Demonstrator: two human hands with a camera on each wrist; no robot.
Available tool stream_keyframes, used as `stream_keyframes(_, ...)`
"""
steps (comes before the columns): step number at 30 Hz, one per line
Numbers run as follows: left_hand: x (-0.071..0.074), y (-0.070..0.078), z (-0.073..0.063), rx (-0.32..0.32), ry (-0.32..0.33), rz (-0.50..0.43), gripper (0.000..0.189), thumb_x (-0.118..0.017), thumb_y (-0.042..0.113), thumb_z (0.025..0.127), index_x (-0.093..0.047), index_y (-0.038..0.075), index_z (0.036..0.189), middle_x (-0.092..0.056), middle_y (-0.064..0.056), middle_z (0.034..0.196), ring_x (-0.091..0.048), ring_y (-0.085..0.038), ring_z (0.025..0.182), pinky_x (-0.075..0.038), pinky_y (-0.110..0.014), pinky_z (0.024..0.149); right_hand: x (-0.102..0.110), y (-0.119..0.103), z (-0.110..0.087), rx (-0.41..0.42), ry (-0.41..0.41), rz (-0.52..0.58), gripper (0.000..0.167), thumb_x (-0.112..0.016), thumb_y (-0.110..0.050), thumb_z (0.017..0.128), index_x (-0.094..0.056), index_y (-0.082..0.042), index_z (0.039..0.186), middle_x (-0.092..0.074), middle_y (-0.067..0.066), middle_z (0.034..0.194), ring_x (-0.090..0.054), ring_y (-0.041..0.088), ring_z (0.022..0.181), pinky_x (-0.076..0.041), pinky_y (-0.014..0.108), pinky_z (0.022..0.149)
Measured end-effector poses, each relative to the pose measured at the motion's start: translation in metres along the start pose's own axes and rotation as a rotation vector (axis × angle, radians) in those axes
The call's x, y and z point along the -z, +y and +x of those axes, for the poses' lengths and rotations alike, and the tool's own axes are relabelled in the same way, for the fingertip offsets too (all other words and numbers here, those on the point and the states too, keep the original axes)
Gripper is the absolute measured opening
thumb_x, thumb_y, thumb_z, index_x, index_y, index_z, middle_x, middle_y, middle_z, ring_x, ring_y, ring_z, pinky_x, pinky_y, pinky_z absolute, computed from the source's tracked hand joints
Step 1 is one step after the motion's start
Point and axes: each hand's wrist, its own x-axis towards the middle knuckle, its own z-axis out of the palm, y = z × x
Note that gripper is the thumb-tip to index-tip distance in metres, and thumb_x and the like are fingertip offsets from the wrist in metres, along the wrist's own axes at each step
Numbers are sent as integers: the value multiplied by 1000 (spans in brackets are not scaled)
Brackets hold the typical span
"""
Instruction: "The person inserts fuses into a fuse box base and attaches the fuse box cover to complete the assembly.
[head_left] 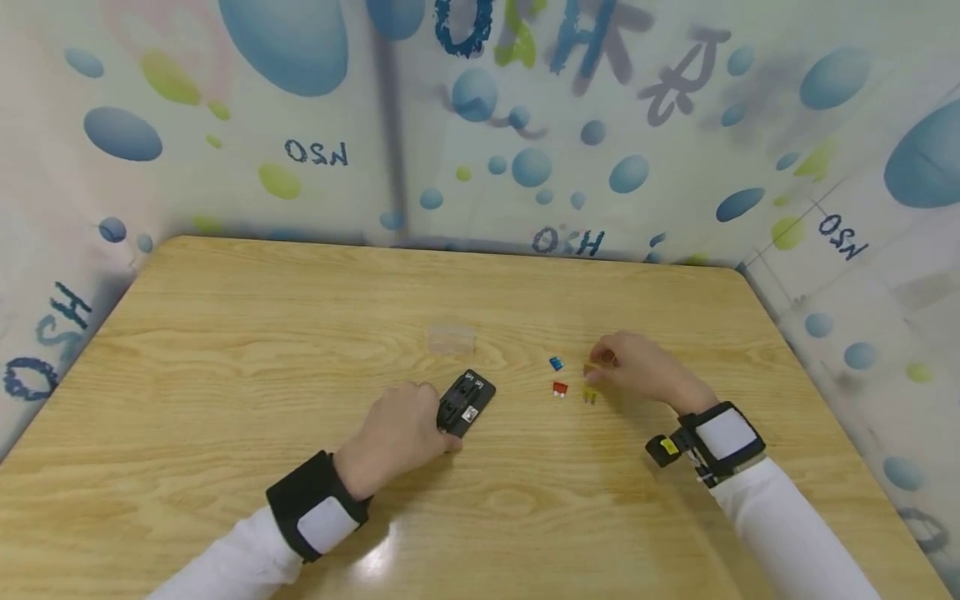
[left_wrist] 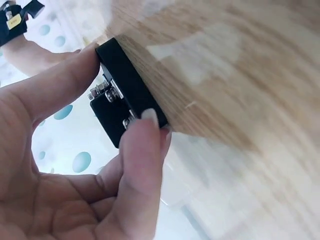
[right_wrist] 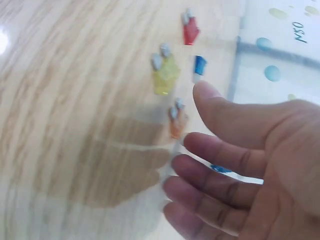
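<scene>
My left hand (head_left: 397,435) grips a black fuse block (head_left: 465,403) by its edges, thumb on one end and fingers on the other. Metal screw terminals show on the block (left_wrist: 125,82) in the left wrist view. My right hand (head_left: 641,367) hovers over the table with thumb and fingers apart, nothing held between them. Close to its fingertips lies an orange blade fuse (right_wrist: 177,120). A yellow blade fuse (right_wrist: 166,75), a red blade fuse (right_wrist: 190,31) and a blue blade fuse (right_wrist: 199,67) lie nearby. The right wrist view is blurred.
A clear plastic cover (head_left: 452,340) lies on the wooden table (head_left: 247,333) behind the fuse block. Patterned sheeting (head_left: 315,192) with blue and green dots rises along the table's back and sides.
</scene>
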Motion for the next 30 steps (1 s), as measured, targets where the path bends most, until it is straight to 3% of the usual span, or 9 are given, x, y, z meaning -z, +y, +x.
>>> stream_keyframes(7, -2, -2, 0, -1, 17, -23, 49, -90, 37, 68, -64, -2, 84, -55, -4, 70, -52, -15, 57, -38, -25, 46, -8, 3, 10, -45, 15, -17, 23, -74, -20, 88, -65, -5, 102, -64, 8, 92, -54, 21, 83, -46, 36, 75)
stream_keyframes(14, -2, -3, 0, 14, 11, -34, 52, -89, 39, 68, -64, -3, 88, -56, -5, 72, -53, -16, 59, -38, -25, 47, -12, 5, 16, -78, 16, 38, 13, -74, -15, 88, -66, -7, 94, -64, 5, 86, -53, 18, 79, -43, 30, 71)
stream_keyframes(30, -1, -5, 0, -4, 22, -28, 48, -90, 37, 67, -64, -1, 81, -56, -3, 69, -51, -14, 56, -37, -24, 46, -11, 10, 20, -149, 62, 152, 10, -79, -15, 83, -71, -8, 85, -68, 6, 84, -54, 20, 79, -40, 29, 70)
